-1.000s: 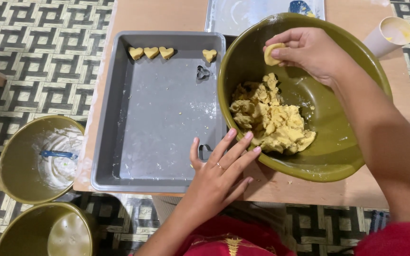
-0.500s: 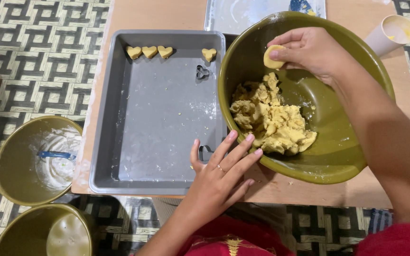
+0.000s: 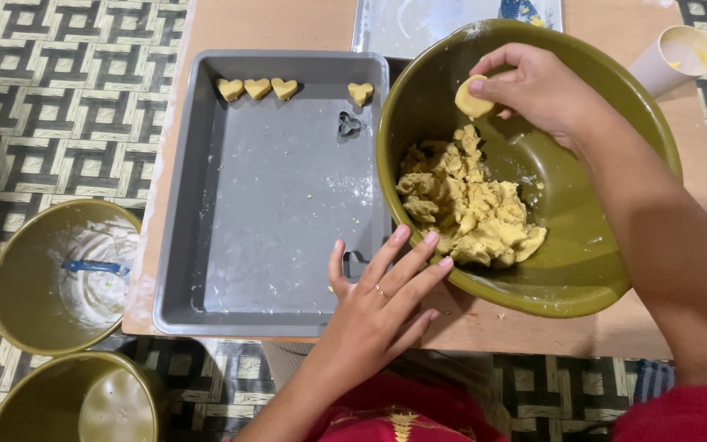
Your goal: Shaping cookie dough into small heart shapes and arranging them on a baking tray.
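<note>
At upper right of the frame, the right hand pinches a small round pale-yellow dough piece above the olive-green mixing bowl. The left hand, fingers spread, steadies the bowl's lower rim, beside the grey metal baking tray.

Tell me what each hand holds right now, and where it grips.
The right hand pinches a small dough piece by its edges between its fingertips. The left hand holds nothing; it rests against the olive bowl.
</note>
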